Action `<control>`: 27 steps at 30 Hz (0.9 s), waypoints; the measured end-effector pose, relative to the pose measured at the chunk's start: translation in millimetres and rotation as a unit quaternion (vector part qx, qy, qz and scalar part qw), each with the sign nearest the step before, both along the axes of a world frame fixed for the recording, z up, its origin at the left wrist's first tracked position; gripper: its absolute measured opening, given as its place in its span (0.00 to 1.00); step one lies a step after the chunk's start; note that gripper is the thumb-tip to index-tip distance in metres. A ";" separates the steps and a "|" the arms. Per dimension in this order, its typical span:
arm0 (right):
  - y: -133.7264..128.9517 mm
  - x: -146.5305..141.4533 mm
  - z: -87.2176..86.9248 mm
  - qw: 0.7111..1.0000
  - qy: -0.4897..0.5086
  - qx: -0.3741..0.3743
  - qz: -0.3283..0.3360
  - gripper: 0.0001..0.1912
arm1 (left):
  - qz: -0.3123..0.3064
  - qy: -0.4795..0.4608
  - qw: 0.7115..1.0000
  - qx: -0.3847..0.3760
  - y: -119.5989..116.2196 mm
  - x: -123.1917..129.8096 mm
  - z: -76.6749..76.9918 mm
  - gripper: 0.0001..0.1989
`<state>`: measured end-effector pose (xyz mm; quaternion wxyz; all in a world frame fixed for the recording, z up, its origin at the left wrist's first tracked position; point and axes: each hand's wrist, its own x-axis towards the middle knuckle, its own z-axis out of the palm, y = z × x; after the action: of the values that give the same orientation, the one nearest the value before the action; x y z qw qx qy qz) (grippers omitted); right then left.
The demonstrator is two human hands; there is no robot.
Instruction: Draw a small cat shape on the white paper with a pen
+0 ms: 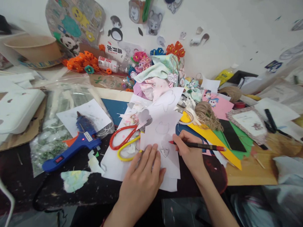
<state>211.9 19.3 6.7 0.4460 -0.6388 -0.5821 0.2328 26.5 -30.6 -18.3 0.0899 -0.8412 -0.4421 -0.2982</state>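
A white sheet of paper point(172, 161) with faint pencil outlines lies on the dark table in front of me. My left hand point(145, 171) rests flat on its lower left part, fingers stretched out. In my right hand point(190, 153) is a dark pencil point(200, 146) with a red tip and red end; the tip is near the small drawn shape at the paper's right side. Scissors with one red and one yellow handle point(122, 137) lie just beyond my left hand, their blades partly among paper scraps.
A blue glue gun point(71, 153) sits at the left by a white device point(13, 110) with a cable. Twine point(208, 116), fabric and orange flowers point(82, 62) are piled behind. A black phone point(232, 135) lies on green card at the right; a person's sleeve point(289, 186) is beyond.
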 end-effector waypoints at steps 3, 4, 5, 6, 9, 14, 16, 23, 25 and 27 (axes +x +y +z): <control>0.2 0.4 -0.4 1.000 -0.008 0.004 0.002 0.21 | -0.001 -0.007 1.000 0.005 -0.6 0.0 0.1 0.18; 0.5 0.7 -0.7 1.000 -0.009 0.005 0.001 0.20 | -0.001 -0.008 1.000 0.007 -0.5 0.0 0.3 0.18; 0.7 1.1 -1.1 1.000 -0.009 0.005 -0.002 0.20 | 0.000 -0.009 1.000 0.009 -0.4 -0.1 0.7 0.18; 1.0 1.5 -1.6 1.000 -0.008 0.006 -0.005 0.20 | -0.001 -0.009 1.000 0.010 -0.2 -0.1 1.1 0.18; 0.8 2.5 -2.5 1.000 -0.002 0.006 -0.013 0.20 | -0.002 -0.006 1.000 0.009 0.5 -0.2 2.1 0.18; -0.3 1.9 -1.9 1.000 0.010 -0.002 -0.013 0.19 | -0.001 -0.004 1.000 0.003 0.1 -0.1 1.0 0.18; -0.1 1.8 -2.3 1.000 0.016 -0.004 -0.015 0.19 | -0.001 -0.003 1.000 0.003 -0.3 0.1 0.1 0.19; 1.0 3.2 -5.7 0.999 0.041 -0.005 -0.024 0.18 | -0.002 -0.008 1.000 0.006 0.4 -0.1 -0.8 0.18; 0.6 3.3 -5.8 0.999 0.042 -0.006 -0.022 0.18 | -0.001 -0.007 1.000 0.007 0.5 -0.1 -0.7 0.18; 0.0 3.3 -5.9 0.999 0.042 -0.003 -0.025 0.18 | 0.000 -0.006 1.000 0.006 0.3 0.2 -0.5 0.18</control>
<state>215.1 19.2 0.8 0.4737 -0.6440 -0.5464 0.2496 26.6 -30.4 -18.7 0.0923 -0.8390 -0.4403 -0.3062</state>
